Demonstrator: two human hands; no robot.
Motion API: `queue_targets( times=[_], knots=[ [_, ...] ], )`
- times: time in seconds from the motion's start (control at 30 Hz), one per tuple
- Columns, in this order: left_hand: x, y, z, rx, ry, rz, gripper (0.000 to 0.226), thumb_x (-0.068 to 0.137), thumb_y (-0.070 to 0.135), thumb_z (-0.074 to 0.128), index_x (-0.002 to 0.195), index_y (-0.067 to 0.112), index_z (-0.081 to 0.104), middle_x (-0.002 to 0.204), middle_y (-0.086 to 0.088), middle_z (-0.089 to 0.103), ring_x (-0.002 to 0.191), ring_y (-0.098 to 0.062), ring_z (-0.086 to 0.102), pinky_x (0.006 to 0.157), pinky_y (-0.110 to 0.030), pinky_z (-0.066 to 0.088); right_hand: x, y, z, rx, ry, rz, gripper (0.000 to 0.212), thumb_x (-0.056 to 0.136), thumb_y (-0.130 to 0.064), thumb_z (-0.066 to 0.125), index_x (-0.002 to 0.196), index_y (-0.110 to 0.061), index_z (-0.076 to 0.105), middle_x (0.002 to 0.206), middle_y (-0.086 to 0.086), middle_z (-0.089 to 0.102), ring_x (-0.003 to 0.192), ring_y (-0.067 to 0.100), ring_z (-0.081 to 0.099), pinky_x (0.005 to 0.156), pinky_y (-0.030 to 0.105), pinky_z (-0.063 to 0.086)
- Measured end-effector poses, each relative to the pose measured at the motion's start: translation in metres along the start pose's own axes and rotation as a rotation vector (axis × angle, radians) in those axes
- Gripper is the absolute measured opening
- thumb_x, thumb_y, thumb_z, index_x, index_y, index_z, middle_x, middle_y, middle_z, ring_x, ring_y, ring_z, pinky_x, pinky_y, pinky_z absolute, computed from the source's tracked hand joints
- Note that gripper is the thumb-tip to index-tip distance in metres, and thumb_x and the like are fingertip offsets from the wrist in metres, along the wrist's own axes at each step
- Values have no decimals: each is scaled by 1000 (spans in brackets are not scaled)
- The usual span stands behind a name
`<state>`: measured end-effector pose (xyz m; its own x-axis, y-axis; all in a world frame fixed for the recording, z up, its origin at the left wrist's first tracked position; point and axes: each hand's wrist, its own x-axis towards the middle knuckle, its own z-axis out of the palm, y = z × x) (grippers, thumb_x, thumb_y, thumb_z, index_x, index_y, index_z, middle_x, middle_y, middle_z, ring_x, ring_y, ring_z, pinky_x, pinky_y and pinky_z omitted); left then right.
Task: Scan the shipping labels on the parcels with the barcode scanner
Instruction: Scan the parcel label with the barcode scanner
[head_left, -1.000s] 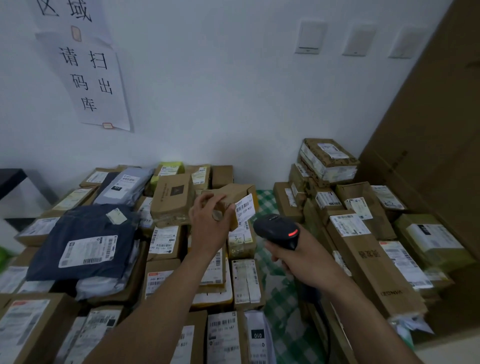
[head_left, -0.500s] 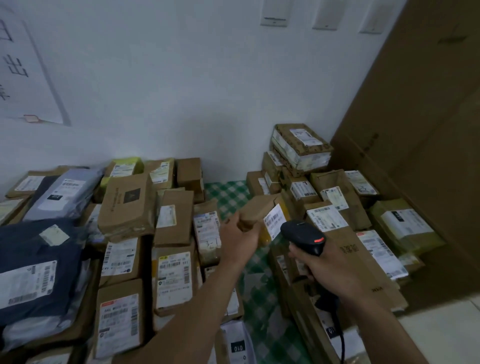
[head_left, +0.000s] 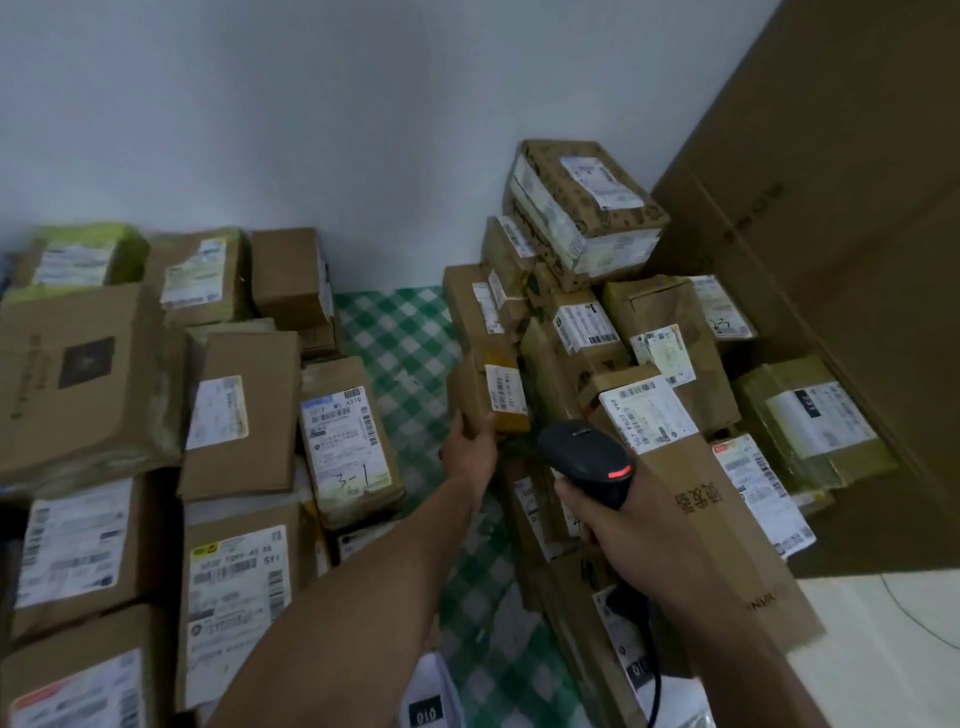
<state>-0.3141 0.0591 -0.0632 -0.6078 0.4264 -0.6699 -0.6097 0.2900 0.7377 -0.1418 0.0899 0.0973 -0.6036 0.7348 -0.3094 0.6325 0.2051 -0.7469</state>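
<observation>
Found left hand (head_left: 470, 452) curled round a small brown parcel (head_left: 475, 395) at the edge of the right-hand stack (head_left: 582, 208), label (head_left: 506, 389) facing out. Found right hand (head_left: 618, 525) gripping the barcode scanner (head_left: 587, 460) just below, red light on. Noted green checked cloth (head_left: 400, 332) between the heaps, white wall (head_left: 363, 130) behind, big carton (head_left: 831, 260) at right. Could not read the blurred label print.

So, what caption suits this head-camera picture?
Left hand holds a small labelled parcel beside the stack of parcels; right hand grips the barcode scanner.
</observation>
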Motion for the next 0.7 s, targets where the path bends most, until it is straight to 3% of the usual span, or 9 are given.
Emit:
queue_targets(
  times=[0.13, 0.27, 0.37, 0.47, 0.57, 0.63, 0.7],
  knots=[
    [18, -13, 4, 148, -88, 2, 57, 104, 49, 54, 155, 29, 43, 144, -1, 59, 126, -27, 60, 96, -31, 48, 10, 0, 4, -11, -16, 10, 21, 94, -36, 74, 111, -34, 62, 65, 1, 67, 58, 8, 65, 59, 24, 47],
    [26, -22, 4, 205, -20, 56, 44, 103, 37, 60, 145, 23, 58, 136, -2, 65, 117, -22, 63, 92, -26, 48, 15, -2, 5, 5, -50, 31, 17, 96, -31, 72, 110, -31, 62, 67, 3, 66, 57, 9, 64, 56, 25, 49],
    [23, -24, 10, 171, -117, 88, 44, 101, 25, 66, 144, 23, 58, 135, 2, 65, 115, -18, 64, 94, -26, 51, 18, -2, 4, 25, -43, 53, 26, 95, -31, 73, 118, -29, 61, 73, 3, 68, 60, 8, 66, 57, 23, 50],
    [15, -20, 17, 182, -171, 94, 44, 101, 22, 66, 143, 26, 58, 137, 2, 64, 115, -18, 65, 96, -27, 56, 18, -3, 2, 51, -40, 54, 23, 95, -30, 74, 115, -27, 63, 70, 5, 68, 60, 12, 67, 63, 37, 58],
    [-4, -9, 15, 164, -177, 97, 40, 100, 22, 66, 140, 23, 59, 123, 9, 62, 105, -12, 64, 67, -7, 51, 17, -2, -1, 101, -36, 50, 17, 93, -32, 75, 105, -29, 64, 70, 9, 66, 64, 14, 66, 72, 47, 60],
    [-24, -2, 9, 207, -138, 108, 30, 100, 29, 67, 129, 25, 64, 119, 11, 65, 93, -6, 65, 64, -7, 47, 15, -2, 0, 132, -42, 19, 26, 89, -39, 78, 111, -37, 64, 76, 1, 67, 75, 15, 67, 76, 45, 59],
    [-50, 2, -5, 286, -81, 181, 28, 99, 31, 68, 126, 24, 66, 115, 12, 63, 92, -3, 60, 70, -10, 45, 10, -5, 3, 176, -52, -6, 31, 90, -35, 78, 117, -37, 64, 80, -11, 66, 80, 13, 65, 77, 37, 55]
  ],
)
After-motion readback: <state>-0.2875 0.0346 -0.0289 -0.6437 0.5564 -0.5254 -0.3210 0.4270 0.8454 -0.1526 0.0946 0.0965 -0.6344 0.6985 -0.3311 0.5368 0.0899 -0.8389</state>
